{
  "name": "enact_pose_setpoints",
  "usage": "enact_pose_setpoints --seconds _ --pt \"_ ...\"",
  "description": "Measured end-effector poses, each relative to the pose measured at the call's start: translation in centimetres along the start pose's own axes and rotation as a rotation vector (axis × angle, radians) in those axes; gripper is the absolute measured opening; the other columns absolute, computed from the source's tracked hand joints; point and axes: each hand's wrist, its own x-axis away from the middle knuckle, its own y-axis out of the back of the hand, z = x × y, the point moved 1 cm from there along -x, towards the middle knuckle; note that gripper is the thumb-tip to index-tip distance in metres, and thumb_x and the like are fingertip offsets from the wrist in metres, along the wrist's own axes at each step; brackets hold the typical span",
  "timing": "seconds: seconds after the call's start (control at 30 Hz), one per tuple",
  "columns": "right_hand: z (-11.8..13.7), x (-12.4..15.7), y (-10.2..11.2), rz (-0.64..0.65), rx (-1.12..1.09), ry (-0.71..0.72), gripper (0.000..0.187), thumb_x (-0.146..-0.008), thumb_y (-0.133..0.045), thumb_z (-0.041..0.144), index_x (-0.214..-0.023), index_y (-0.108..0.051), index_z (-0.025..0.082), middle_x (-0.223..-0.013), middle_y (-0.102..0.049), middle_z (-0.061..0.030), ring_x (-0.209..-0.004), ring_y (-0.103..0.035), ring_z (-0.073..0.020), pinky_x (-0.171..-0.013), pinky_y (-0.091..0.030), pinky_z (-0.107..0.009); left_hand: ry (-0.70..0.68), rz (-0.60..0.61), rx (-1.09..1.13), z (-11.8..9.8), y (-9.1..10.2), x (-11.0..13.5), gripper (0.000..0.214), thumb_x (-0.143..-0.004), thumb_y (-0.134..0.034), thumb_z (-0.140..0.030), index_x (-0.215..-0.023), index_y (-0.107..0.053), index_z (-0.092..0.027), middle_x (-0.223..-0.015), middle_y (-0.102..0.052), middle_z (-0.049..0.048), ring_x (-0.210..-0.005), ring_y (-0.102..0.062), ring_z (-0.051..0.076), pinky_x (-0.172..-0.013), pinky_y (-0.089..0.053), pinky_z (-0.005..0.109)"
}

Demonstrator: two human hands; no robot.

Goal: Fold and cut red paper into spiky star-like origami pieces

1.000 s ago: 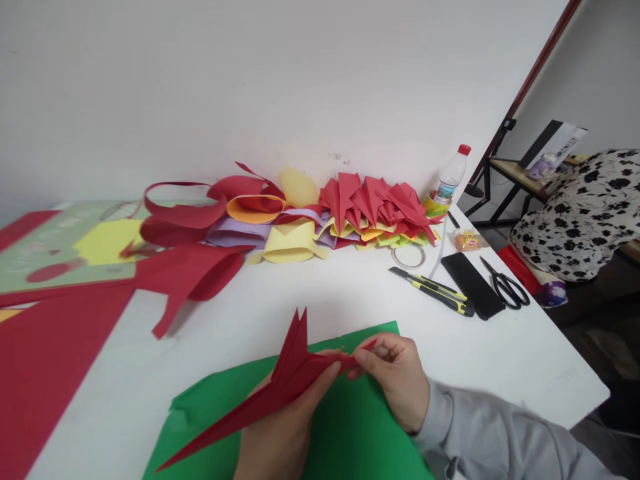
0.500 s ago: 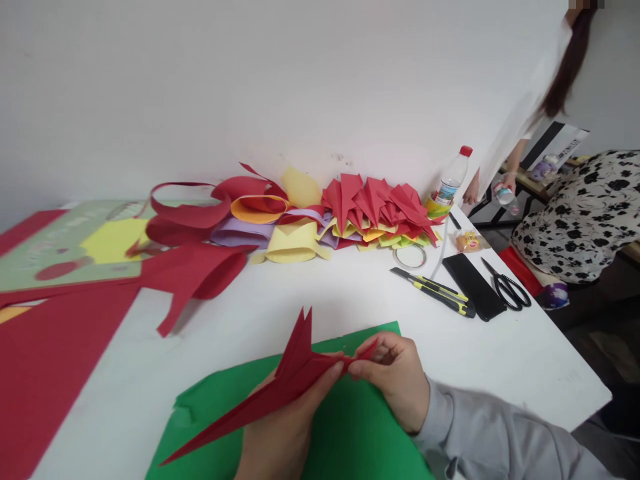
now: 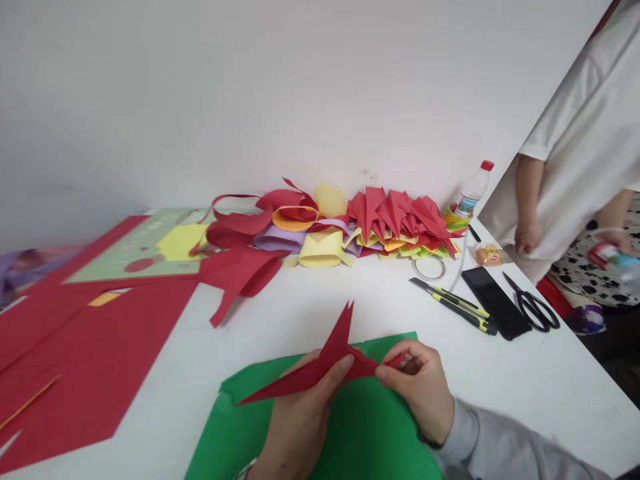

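A folded red origami crane [image 3: 325, 360] is held between both hands above a green sheet [image 3: 370, 420] on the white table. My left hand [image 3: 305, 413] is closed around its middle, the thumb lying on top of the folds. Long points stick out to the left and upward from that grip. My right hand [image 3: 417, 387] pinches the narrow right-hand point between thumb and fingers, and a small red tip shows beyond the thumb. The fingers of my left hand beneath the paper are partly hidden.
By the wall stand a pile of red origami cranes [image 3: 400, 217], rolled paper shapes [image 3: 323, 248] and a bottle [image 3: 467, 200]. To the right lie a utility knife [image 3: 455, 307], black case [image 3: 495, 303], scissors [image 3: 533, 303] and tape roll [image 3: 429, 268]. A person in white [image 3: 585, 133] stands beyond.
The camera view has swung left, so table things sit farther right. My right hand has moved slightly away from my left along the paper point. The other person has come closer to the table.
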Motion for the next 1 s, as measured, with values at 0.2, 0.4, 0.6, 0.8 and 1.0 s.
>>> enact_pose_setpoints --seconds 0.2,0.4,0.6,0.8,1.0 --pt "-0.5 -0.1 0.1 0.048 0.052 0.035 0.022 -0.052 -0.086 0.029 -0.058 -0.07 0.017 -0.049 -0.063 0.0026 -0.046 -0.052 -0.0083 -0.046 -0.04 -0.019 0.132 0.133 0.115 0.6 0.0 -0.2 0.031 -0.053 -0.084 -0.046 -0.07 -0.076 -0.022 -0.075 -0.078 0.0032 -0.08 -0.071 0.028 -0.075 -0.059 0.036" --pt "-0.3 -0.3 0.7 0.022 0.114 0.088 0.025 -0.052 -0.088 0.032 -0.056 -0.069 0.016 -0.044 -0.06 0.0029 -0.043 -0.051 -0.009 -0.045 -0.039 -0.02 0.176 0.124 0.176 0.1 -0.3 -0.1 0.038 -0.055 -0.082 -0.055 -0.07 -0.074 -0.02 -0.074 -0.077 0.0032 -0.083 -0.071 0.03 -0.076 -0.058 0.04" --pt "1.2 -1.4 1.8 0.185 0.062 0.069 0.037 -0.058 -0.086 0.047 -0.075 -0.073 0.016 -0.064 -0.07 -0.0016 -0.057 -0.059 -0.0123 -0.056 -0.046 -0.024 0.152 0.133 0.163 0.1 0.1 -0.6 0.032 -0.059 -0.083 -0.046 -0.075 -0.073 -0.02 -0.087 -0.077 0.0015 -0.09 -0.068 0.027 -0.083 -0.055 0.038" --pt "1.9 -1.1 1.3 0.38 0.09 0.058 0.039 -0.06 -0.082 0.052 -0.071 -0.072 0.016 -0.058 -0.064 0.0011 -0.054 -0.055 -0.0116 -0.054 -0.043 -0.024 0.16 0.402 -0.16 0.8 0.2 -0.3 0.035 -0.068 -0.071 -0.055 -0.066 -0.073 -0.02 -0.072 -0.074 0.0041 -0.078 -0.066 0.028 -0.078 -0.052 0.038" --pt "1.2 -1.0 1.4 0.242 0.189 0.096 0.045 -0.062 -0.081 0.051 -0.05 -0.056 0.016 -0.046 -0.052 0.0045 -0.045 -0.04 -0.007 -0.045 -0.03 -0.022 0.026 0.495 -0.345 0.4 -0.2 -0.1 0.027 -0.066 -0.071 -0.049 -0.061 -0.071 -0.022 -0.067 -0.072 0.0027 -0.072 -0.062 0.026 -0.069 -0.049 0.032"
